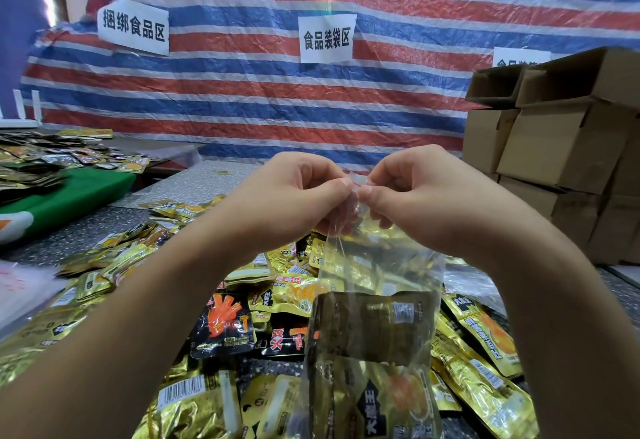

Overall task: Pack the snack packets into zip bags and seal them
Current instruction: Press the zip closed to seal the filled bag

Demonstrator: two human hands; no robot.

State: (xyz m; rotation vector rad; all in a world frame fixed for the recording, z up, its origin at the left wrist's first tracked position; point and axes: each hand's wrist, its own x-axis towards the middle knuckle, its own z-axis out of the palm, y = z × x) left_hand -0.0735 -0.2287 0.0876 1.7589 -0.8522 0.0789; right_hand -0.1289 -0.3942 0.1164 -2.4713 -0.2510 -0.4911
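Observation:
A clear zip bag (pixel 374 300) hangs in front of me with gold and dark snack packets (pixel 377 331) inside it. My left hand (pixel 294 192) and my right hand (pixel 412 196) meet at its top, and both pinch the red zip strip (pixel 357 182) between thumb and fingers. Under the bag, a heap of loose gold and black snack packets (pixel 242 321) covers the grey speckled table (pixel 86 227).
Stacked cardboard boxes (pixel 561 154) stand at the right. A green board (pixel 69 192) with more packets lies at the left. A pile of empty clear bags (pixel 20 286) sits at the left edge. A striped tarp (pixel 277 92) with paper signs hangs behind.

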